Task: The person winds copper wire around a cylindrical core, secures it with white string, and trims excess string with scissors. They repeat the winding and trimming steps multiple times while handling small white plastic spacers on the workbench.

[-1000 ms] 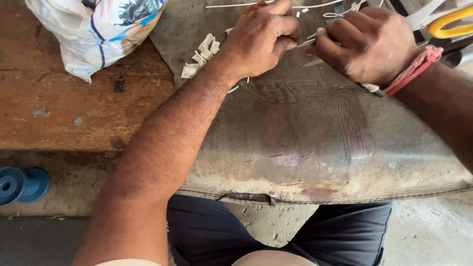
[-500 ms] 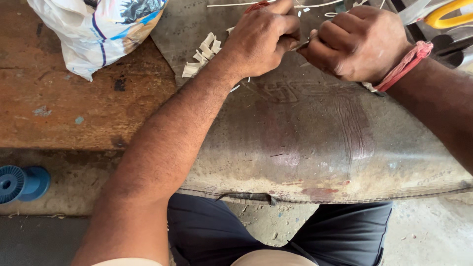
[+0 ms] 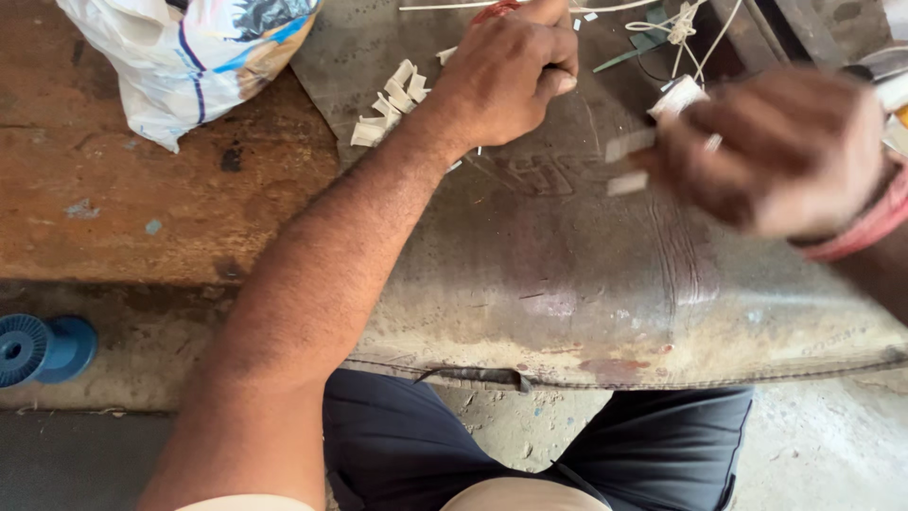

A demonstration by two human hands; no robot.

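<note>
Two white strips [image 3: 629, 163], right hand [image 3: 776, 156], blurred

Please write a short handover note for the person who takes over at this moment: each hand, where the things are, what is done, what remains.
Left hand: closed, pressing down on the grey mat near a red wire.
Right hand: motion-blurred, holding small white strips above the mat.
Done: a pile of cut white pieces lies by the left wrist.
Left: cannot tell; loose white cord lies at the top. Blue spool and plastic bag sit aside.
</note>
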